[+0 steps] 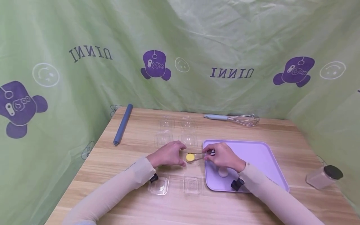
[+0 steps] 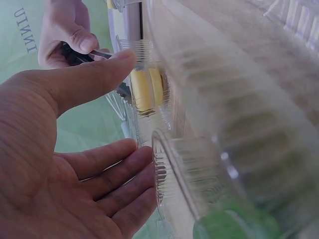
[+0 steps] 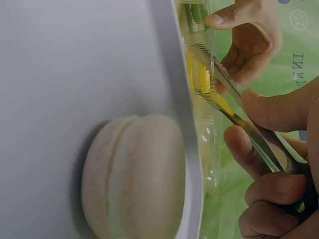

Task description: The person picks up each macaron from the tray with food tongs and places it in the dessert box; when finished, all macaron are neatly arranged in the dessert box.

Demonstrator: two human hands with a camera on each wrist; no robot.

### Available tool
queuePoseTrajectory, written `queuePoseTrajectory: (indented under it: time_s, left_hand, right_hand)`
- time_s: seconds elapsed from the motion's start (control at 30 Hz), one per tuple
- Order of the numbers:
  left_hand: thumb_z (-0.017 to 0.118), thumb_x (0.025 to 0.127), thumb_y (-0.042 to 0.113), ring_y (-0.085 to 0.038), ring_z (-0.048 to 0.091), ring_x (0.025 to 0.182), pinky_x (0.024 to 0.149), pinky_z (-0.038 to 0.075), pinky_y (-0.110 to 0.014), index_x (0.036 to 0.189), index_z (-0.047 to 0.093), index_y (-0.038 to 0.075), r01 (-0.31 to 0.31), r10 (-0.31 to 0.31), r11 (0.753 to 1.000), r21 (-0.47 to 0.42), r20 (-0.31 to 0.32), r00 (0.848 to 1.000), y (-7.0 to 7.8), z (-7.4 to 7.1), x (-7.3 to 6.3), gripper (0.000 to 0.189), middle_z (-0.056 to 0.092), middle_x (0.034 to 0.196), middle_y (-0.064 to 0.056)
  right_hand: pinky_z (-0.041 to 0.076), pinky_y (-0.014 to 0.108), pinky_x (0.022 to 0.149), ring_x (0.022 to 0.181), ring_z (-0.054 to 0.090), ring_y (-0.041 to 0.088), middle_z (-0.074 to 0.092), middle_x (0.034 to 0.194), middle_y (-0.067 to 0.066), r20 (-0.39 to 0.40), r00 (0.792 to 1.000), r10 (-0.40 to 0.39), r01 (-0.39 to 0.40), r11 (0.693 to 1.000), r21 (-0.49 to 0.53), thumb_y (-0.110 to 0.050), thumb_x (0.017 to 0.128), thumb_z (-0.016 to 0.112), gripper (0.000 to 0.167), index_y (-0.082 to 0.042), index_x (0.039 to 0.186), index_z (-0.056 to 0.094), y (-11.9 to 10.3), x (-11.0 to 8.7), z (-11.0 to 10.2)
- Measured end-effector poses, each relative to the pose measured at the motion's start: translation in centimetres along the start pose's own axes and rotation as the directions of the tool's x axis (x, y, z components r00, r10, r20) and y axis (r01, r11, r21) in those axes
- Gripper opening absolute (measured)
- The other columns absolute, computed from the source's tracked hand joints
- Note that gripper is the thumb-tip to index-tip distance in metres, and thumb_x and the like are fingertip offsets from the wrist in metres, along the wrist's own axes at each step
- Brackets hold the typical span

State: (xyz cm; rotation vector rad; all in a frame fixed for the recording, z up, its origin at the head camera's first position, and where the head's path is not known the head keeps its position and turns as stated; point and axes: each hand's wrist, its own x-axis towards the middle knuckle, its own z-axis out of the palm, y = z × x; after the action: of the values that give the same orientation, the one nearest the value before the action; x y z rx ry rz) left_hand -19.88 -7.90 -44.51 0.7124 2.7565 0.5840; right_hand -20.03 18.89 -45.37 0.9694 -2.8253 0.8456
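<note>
Green curtain (image 1: 197,34) behind tabletop (image 1: 118,159), R hand (image 1: 223,155) w/ fingers pinching tongs (image 3: 259,146), tips at yellow macaron (image 1: 190,157) in clear container (image 2: 134,47), L hand (image 1: 168,153) w/ fingers spread beside it, pale macaron (image 3: 134,174) on purple tray (image 1: 253,151).

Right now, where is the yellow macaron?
In the head view, the yellow macaron is left of the lilac tray, between the tips of the tongs, near the left hand.
</note>
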Motion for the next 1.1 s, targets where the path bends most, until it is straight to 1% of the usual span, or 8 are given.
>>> queuePoseTrajectory:
  time_s: [0.2, 0.37, 0.57, 0.67, 0.8, 0.87, 1.0, 1.1]
  left_hand:
    - [0.090, 0.071, 0.039, -0.025, 0.061, 0.125, 0.111, 0.051, -0.043, 0.138, 0.060, 0.008, -0.012, 0.012, 1.000, 0.004, 0.002, 1.000, 0.0, 0.0, -0.1, 0.079, 0.065, 0.135, -0.006]
    - [0.088, 0.072, 0.043, -0.026, 0.060, 0.127, 0.111, 0.051, -0.044, 0.140, 0.057, 0.008, 0.002, -0.002, 1.000, -0.010, -0.003, 1.000, 0.0, -0.2, -0.3, 0.083, 0.063, 0.138, -0.006]
    - [0.087, 0.075, 0.043, -0.031, 0.057, 0.132, 0.115, 0.047, -0.050, 0.141, 0.057, 0.009, 0.006, -0.013, 0.998, -0.069, -0.096, 0.995, -0.1, -1.7, -0.9, 0.080, 0.061, 0.142, -0.008]
    - [0.087, 0.076, 0.040, -0.029, 0.057, 0.131, 0.114, 0.048, -0.049, 0.140, 0.058, 0.010, -0.060, 0.032, 0.989, -0.138, -0.194, 0.980, -0.3, -2.7, -1.6, 0.077, 0.061, 0.140, -0.007]
    - [0.089, 0.074, 0.040, -0.026, 0.058, 0.130, 0.114, 0.048, -0.048, 0.138, 0.059, 0.012, -0.177, 0.104, 0.962, -0.207, -0.322, 0.941, -0.8, -4.1, -3.0, 0.076, 0.063, 0.138, -0.003]
    - [0.089, 0.074, 0.040, -0.025, 0.057, 0.131, 0.115, 0.047, -0.049, 0.137, 0.060, 0.013, -0.208, 0.117, 0.953, -0.220, -0.366, 0.923, -1.1, -4.7, -3.9, 0.074, 0.063, 0.138, -0.002]
    - [0.091, 0.074, 0.032, -0.025, 0.058, 0.130, 0.114, 0.047, -0.050, 0.136, 0.060, 0.016, -0.233, 0.105, 0.934, -0.271, -0.415, 0.904, -1.7, -5.6, -5.7, 0.071, 0.063, 0.138, -0.002]
    - [0.090, 0.075, 0.031, -0.022, 0.058, 0.129, 0.113, 0.048, -0.050, 0.137, 0.060, 0.021, -0.218, 0.072, 0.927, -0.303, -0.429, 0.901, -2.3, -6.0, -7.1, 0.069, 0.063, 0.137, 0.000]
  right_hand:
    - [0.050, 0.018, 0.065, 0.071, 0.062, 0.000, 0.073, 0.080, -0.013, -0.010, 1.000, 0.014, -0.014, 1.000, -0.010, -0.022, 0.081, 0.082, 0.021, -0.016, 0.101, 0.079, 0.0, 0.0, -0.3]
    - [0.051, 0.019, 0.065, 0.072, 0.063, 0.002, 0.072, 0.080, -0.012, -0.014, 1.000, 0.027, -0.027, 0.998, 0.056, -0.018, 0.082, 0.082, 0.020, -0.015, 0.101, 0.079, -0.1, -0.1, -0.7]
    - [0.057, 0.020, 0.067, 0.076, 0.068, 0.008, 0.076, 0.087, -0.004, -0.039, 0.995, 0.089, -0.082, 0.983, 0.167, -0.016, 0.084, 0.082, 0.022, -0.012, 0.105, 0.078, -0.3, -0.1, -1.7]
    - [0.060, 0.020, 0.071, 0.081, 0.071, 0.010, 0.078, 0.093, 0.000, -0.075, 0.990, 0.120, -0.101, 0.970, 0.220, -0.017, 0.085, 0.081, 0.023, -0.014, 0.108, 0.078, -0.4, 0.0, -2.3]
    - [0.060, 0.020, 0.068, 0.080, 0.071, 0.006, 0.079, 0.096, 0.003, -0.144, 0.982, 0.121, -0.078, 0.959, 0.274, -0.017, 0.086, 0.081, 0.022, -0.016, 0.108, 0.078, -0.4, 0.1, -3.4]
    - [0.059, 0.019, 0.065, 0.078, 0.070, 0.003, 0.079, 0.097, 0.004, -0.188, 0.975, 0.116, -0.058, 0.955, 0.292, -0.016, 0.086, 0.081, 0.021, -0.016, 0.107, 0.078, -0.3, 0.1, -3.9]
    - [0.059, 0.015, 0.068, 0.082, 0.069, -0.004, 0.080, 0.100, 0.009, -0.262, 0.957, 0.122, -0.034, 0.948, 0.318, -0.014, 0.087, 0.080, 0.020, -0.012, 0.106, 0.079, -0.1, 0.0, -4.7]
    - [0.058, 0.012, 0.071, 0.084, 0.068, -0.008, 0.080, 0.098, 0.011, -0.290, 0.946, 0.148, -0.045, 0.942, 0.333, -0.013, 0.087, 0.080, 0.021, -0.010, 0.108, 0.078, 0.1, -0.3, -5.4]
